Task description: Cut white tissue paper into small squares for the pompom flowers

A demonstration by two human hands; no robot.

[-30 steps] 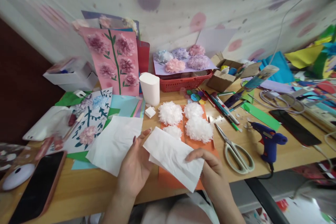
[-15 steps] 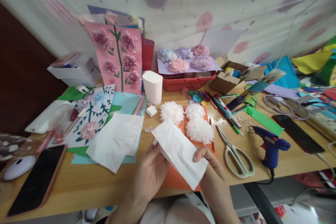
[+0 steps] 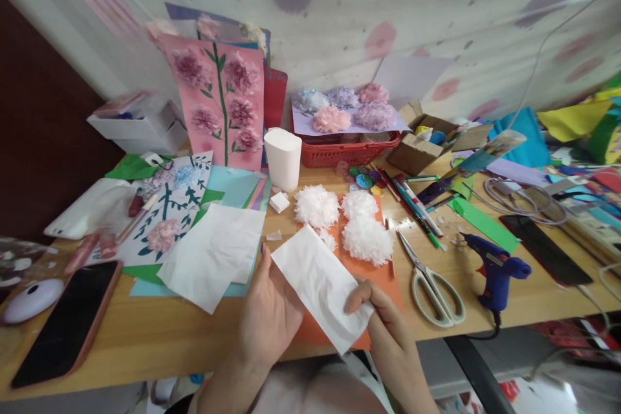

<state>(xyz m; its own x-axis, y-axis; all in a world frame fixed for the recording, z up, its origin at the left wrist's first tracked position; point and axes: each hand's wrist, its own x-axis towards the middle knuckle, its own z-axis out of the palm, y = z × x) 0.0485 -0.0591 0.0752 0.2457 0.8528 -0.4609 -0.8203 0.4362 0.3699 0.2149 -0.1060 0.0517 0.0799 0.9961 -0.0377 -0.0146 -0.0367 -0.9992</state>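
Observation:
A folded white tissue (image 3: 320,284) slants over an orange paper sheet (image 3: 388,281). My right hand (image 3: 381,317) pinches its lower right end, thumb on top. Beside the tissue's left edge, my left hand (image 3: 272,307) is open, palm up and thumb apart; its fingertips pass partly behind the tissue. White ruffled paper flowers (image 3: 367,240) lie just beyond on the orange sheet. Two thin white tissue sheets (image 3: 213,252) rest flat on blue and green paper at the left.
Scissors (image 3: 436,297) and a blue glue gun (image 3: 497,268) lie at the right. A white canister (image 3: 282,158) stands in front of a red basket (image 3: 347,154). A phone (image 3: 68,323) lies at the left edge, another phone (image 3: 546,250) at the right.
My left thumb has come away from the tissue and my left palm has opened. The tissue has shifted slightly left, with my right hand still pinching it.

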